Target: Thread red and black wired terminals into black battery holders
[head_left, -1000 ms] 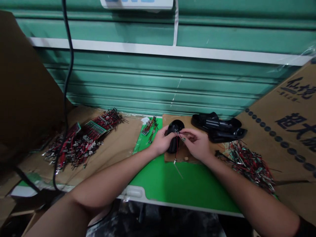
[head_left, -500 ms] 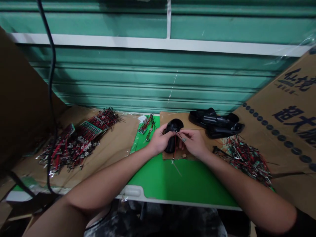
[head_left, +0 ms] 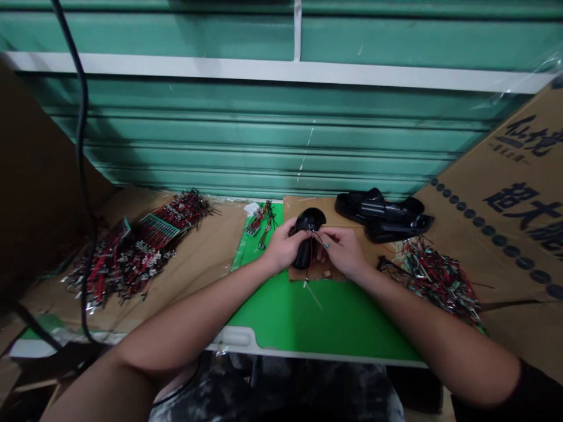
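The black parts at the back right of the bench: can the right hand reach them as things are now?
Probably yes. The black parts lie just behind and right of the right hand, with only bare cardboard between. But that hand now pinches a wire.

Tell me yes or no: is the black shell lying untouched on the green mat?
No, the left hand grips the black shell while the right hand works a thin wire at it.
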The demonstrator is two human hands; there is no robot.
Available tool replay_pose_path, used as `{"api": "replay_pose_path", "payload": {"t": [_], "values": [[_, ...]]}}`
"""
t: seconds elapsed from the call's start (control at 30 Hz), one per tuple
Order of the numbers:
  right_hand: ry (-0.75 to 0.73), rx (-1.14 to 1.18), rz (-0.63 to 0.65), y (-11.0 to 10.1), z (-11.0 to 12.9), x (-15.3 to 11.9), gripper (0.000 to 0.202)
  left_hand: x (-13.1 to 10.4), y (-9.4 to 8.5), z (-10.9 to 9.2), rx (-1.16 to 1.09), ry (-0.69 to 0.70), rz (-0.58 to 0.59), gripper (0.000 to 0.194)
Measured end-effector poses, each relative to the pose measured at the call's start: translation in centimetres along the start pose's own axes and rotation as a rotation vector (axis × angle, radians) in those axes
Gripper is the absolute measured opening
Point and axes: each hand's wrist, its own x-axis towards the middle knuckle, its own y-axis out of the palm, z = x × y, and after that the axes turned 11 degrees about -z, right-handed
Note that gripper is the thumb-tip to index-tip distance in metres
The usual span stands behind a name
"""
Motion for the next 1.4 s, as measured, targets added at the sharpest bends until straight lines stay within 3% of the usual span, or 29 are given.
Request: {"api": "replay_pose_path", "payload": {"t": [0.2, 0.3, 0.37, 0.47, 0.53, 0.67, 0.8, 0.9, 1.0, 1.17, 1.3, 1.4], "values": [[-0.032, -0.049, 0.057, -0.4, 0.1, 0.2, 0.047, -0.1, -0.1, 0.0, -0.002, -0.016, 0.023, 0.032], [-0.063, -0.138, 0.07, -0.7, 0.2, 0.3, 0.045, 0.3, -0.3, 0.3, 0.038, 0.025, -0.042, 0.029], [-0.196, -0.286, 0.014, -1.0, 0.4, 0.1, 0.036, 0.8, -0.5, 0.5, 0.036, 0.029, -0.144, 0.027], [-0.52, -0.485, -0.043, -1.3, 1.1, -0.7, 0.012, 1.7, -1.0, 0.7, -0.012, -0.024, -0.266, 0.025], [-0.702, -0.502, 0.016, -1.3, 1.7, -1.4, 0.024, 2.0, -1.2, 0.7, -0.045, -0.036, -0.305, 0.023], [-0.951, -0.484, 0.176, -1.0, 2.7, -2.8, 0.049, 2.0, -1.1, 0.4, -0.119, -0.025, -0.303, 0.023], [-1.126, -0.425, 0.147, -1.0, 3.0, -3.0, 0.023, 1.6, -0.8, -0.1, -0.225, -0.118, -0.219, 0.03], [-1.078, -0.365, 0.023, -1.4, 3.1, -2.4, 0.013, 1.4, -0.8, -0.6, -0.264, -0.218, -0.167, 0.035], [-0.891, -0.288, -0.132, -1.9, 3.1, -1.4, 0.003, 1.2, -1.0, -1.0, -0.286, -0.295, -0.102, 0.039], [-0.57, -0.114, -0.285, -2.7, 2.8, 0.5, 0.019, 0.9, -1.3, -1.1, -0.299, -0.289, -0.026, 0.035], [-0.555, -0.13, -0.327, -3.3, 2.5, 1.5, 0.024, 0.5, -1.0, -0.9, -0.228, -0.246, 0.016, 0.048], [-0.635, -0.238, -0.317, -3.4, 2.7, 1.3, 0.022, 0.1, -0.5, -0.5, -0.115, -0.199, 0.012, 0.053]]}}
